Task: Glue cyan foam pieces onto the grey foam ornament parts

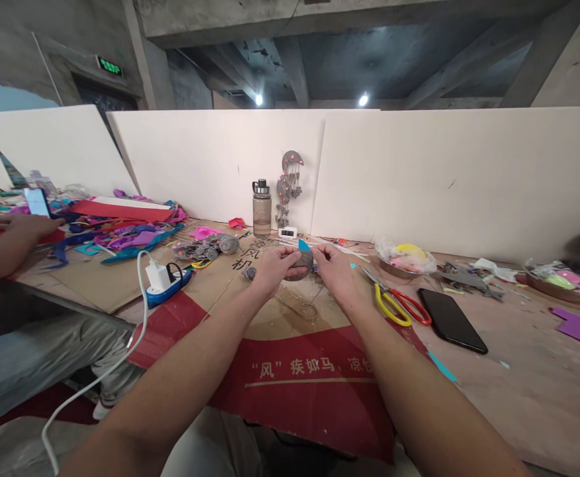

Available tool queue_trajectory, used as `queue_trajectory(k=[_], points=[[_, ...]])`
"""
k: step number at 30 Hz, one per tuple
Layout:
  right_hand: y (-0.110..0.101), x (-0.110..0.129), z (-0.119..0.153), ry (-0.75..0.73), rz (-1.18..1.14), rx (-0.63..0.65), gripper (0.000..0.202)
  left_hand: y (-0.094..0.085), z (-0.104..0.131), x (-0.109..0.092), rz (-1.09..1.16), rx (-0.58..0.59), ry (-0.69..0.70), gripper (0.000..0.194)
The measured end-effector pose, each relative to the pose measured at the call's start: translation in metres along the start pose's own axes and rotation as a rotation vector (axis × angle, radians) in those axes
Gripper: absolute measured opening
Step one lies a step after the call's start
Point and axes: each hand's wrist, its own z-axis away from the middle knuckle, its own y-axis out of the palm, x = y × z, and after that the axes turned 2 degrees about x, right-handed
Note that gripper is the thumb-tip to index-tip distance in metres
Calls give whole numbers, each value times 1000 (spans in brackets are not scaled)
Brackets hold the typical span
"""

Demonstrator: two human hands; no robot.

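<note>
My left hand (pixel 277 268) is closed round a grey round piece (pixel 302 262), held just above the cardboard sheet (pixel 235 291). A small blue piece (pixel 304 245) sticks up at the top of the grey piece. My right hand (pixel 334 270) pinches at the right side of these pieces; its fingertips are close to the blue one, and I cannot tell which piece they grip. A small grey lump (pixel 249 272) lies left of my left hand. Grey pieces with pink dots (pixel 198 247) and a grey ball (pixel 229 243) lie farther left.
A bottle (pixel 262 209) and a grey hanging ornament (pixel 290 185) stand by the white board. Scissors (pixel 394 301) and a black phone (pixel 453 320) lie on the right. A blue power strip (pixel 169 288) with a white cable is on the left, near another person's arm (pixel 6 248).
</note>
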Motion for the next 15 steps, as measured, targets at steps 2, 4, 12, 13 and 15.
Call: queue_trajectory(k=[2,4,12,13,15], points=[[0,0,0,-2,-12,-2,30,0,1,-1,14,8,-4,16],[0,0,1,-4,-22,6,29,0,1,-2,24,3,-3,17],[1,0,0,-25,4,13,31,0,0,-4,37,-3,28,21],[2,-1,0,-23,-2,19,31,-1,0,-4,39,-14,25,20],[3,-2,1,-13,-40,28,30,-3,-2,-4,52,-58,7,19]])
